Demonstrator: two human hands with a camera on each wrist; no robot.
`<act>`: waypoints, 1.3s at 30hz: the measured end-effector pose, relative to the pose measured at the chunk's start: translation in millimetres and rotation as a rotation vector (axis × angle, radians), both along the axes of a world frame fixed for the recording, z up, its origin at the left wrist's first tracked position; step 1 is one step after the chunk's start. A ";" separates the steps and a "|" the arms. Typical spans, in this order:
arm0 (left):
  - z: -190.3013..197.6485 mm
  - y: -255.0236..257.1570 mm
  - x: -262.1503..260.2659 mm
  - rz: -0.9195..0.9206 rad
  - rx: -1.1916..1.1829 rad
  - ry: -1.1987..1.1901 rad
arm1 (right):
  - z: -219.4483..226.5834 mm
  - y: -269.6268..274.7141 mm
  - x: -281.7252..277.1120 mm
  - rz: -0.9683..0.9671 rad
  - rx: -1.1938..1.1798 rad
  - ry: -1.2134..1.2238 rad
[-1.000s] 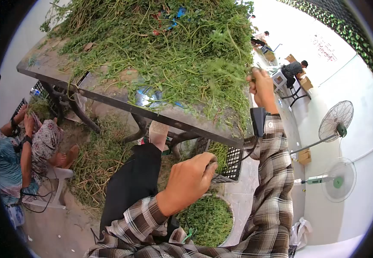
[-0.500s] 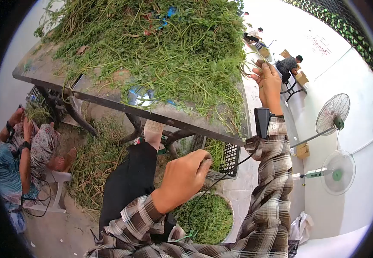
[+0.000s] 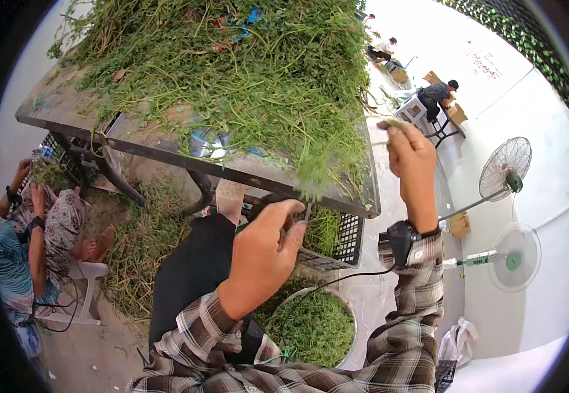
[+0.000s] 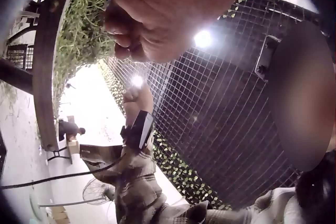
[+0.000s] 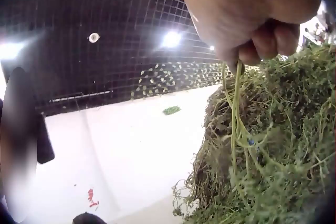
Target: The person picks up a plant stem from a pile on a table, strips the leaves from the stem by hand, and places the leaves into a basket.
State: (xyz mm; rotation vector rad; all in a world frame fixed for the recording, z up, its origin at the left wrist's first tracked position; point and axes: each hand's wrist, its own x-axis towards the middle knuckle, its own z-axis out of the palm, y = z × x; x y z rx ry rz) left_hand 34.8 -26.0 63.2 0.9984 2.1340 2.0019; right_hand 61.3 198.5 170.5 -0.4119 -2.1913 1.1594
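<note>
In the head view my right hand (image 3: 414,167) is raised off the right end of the table and pinches green stems. The right wrist view shows these long, thin stems (image 5: 234,108) hanging down from its fingertips. A motion-blurred leafy sprig (image 3: 320,171) spreads between the two hands. My left hand (image 3: 261,252) is held before the table's front edge with curled fingers, its thumb and forefinger tips just under the sprig. Whether it grips anything I cannot tell. A big heap of leafy green stalks (image 3: 252,78) covers most of the table (image 3: 160,145).
A round tub (image 3: 353,327) of greens stands below my hands. Under the table is a black crate (image 3: 350,239) holding stalks. More cut stalks (image 3: 147,255) lie on the floor at left, beside a seated person (image 3: 19,249). Two fans (image 3: 506,167) stand at right.
My right hand has left the heap's edge and come lower, the sprig now trailing toward my left hand. The left hand has risen slightly and moved left, its thumb farther from the forefinger.
</note>
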 end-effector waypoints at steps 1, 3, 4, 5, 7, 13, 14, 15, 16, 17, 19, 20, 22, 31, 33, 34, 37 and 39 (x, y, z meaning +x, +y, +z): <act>1.1 0.1 -0.4 -0.004 0.000 -0.002 | -1.5 -6.1 5.5 -0.013 0.140 -0.097; 2.4 0.1 -1.1 0.034 0.006 0.008 | -9.1 -19.6 14.1 0.064 0.261 -0.100; 3.1 -0.1 -1.5 0.031 -0.007 0.023 | -12.6 -26.6 17.7 0.146 0.382 -0.100; 2.4 0.7 -2.4 0.029 -0.008 0.024 | -14.0 -34.5 21.6 0.145 0.380 -0.100; 0.0 2.9 -3.9 -0.013 0.050 -0.039 | -12.5 -49.6 27.7 0.381 0.346 -0.267; -6.7 1.7 -4.1 -0.550 0.144 -0.532 | -8.3 -64.4 28.9 0.576 0.273 -0.423; -5.4 1.7 -2.5 -0.571 0.128 -0.566 | -8.3 -63.6 29.2 0.576 0.271 -0.422; -5.9 1.8 -2.8 -0.570 0.126 -0.567 | -8.5 -62.2 29.5 0.566 0.226 -0.480; -7.1 2.1 -3.8 -0.577 0.125 -0.537 | -9.4 -61.3 30.0 0.555 0.179 -0.539; -7.8 2.0 -4.7 -0.584 0.123 -0.508 | -10.6 -61.3 31.3 0.556 0.176 -0.539; -2.2 -0.8 -5.4 -0.541 0.157 -0.577 | -13.7 -62.2 35.4 0.497 -0.336 -0.349; -0.3 -1.8 -5.3 -0.498 0.194 -0.645 | -19.9 -60.5 36.3 0.497 -0.337 -0.350; -0.7 -0.9 -5.5 -0.456 0.238 -0.657 | -40.4 -51.9 37.0 0.356 -0.338 -0.202; 1.3 2.1 -4.2 -0.404 0.346 -0.663 | -75.2 -69.2 38.8 0.702 0.100 -0.244; 1.2 2.1 -5.0 -0.406 0.351 -0.657 | -79.5 -70.5 38.1 0.623 0.202 -0.156; 0.8 1.7 -5.3 -0.394 0.357 -0.672 | -81.6 -72.0 37.9 0.623 0.201 -0.155; -2.8 2.4 -4.5 -0.377 0.382 -0.695 | -87.8 -75.7 41.5 0.551 0.447 -0.143; -5.5 3.0 -3.8 -0.369 0.401 -0.702 | -95.8 -77.1 48.1 0.461 0.604 -0.202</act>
